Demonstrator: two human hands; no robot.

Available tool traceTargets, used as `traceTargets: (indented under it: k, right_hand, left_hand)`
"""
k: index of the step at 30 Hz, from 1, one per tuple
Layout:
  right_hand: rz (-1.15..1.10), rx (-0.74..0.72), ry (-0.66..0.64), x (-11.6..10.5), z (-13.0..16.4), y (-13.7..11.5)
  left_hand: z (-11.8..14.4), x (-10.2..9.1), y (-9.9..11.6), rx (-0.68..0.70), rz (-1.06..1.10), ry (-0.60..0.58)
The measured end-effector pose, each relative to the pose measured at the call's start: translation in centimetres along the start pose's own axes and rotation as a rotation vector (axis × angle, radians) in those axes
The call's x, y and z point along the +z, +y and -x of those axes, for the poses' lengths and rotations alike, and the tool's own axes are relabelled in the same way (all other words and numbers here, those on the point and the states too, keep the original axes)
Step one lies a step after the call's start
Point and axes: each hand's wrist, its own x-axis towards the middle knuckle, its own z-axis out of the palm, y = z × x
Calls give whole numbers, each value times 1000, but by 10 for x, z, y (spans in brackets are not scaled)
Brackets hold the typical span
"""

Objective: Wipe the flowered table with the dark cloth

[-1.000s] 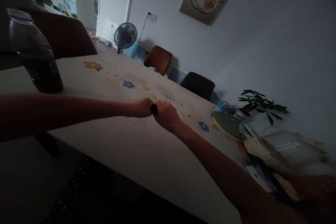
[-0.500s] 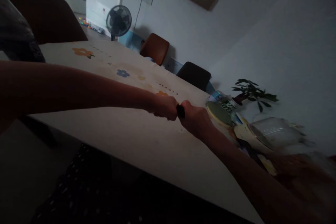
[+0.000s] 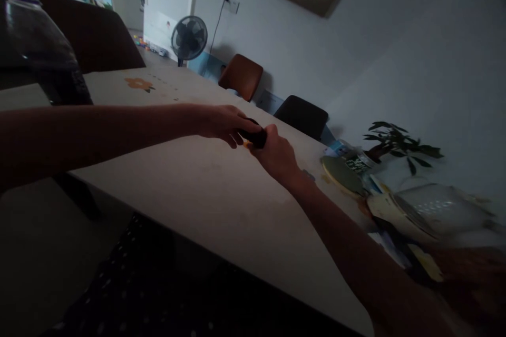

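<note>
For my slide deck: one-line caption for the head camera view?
Both hands, left hand and right hand, meet on a small dark object above a flower-print tablecloth.

Cream tablecloth w/ orange flower – black obj.
</note>
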Motion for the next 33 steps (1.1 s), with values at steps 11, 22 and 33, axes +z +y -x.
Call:
traceTargets:
  k: [11,22,33]
  right_hand:
    - [-1140,176,-143,-5,22,23]
    - [-1510,338,-59,-2,60,71]
    - [-1208,256,-75,21,80,53]
  left_hand:
    - [-3,22,-2,154,75,93]
    - [8,25,-51,-120,312,60]
    - [-12,73,-42,-61,389,-44]
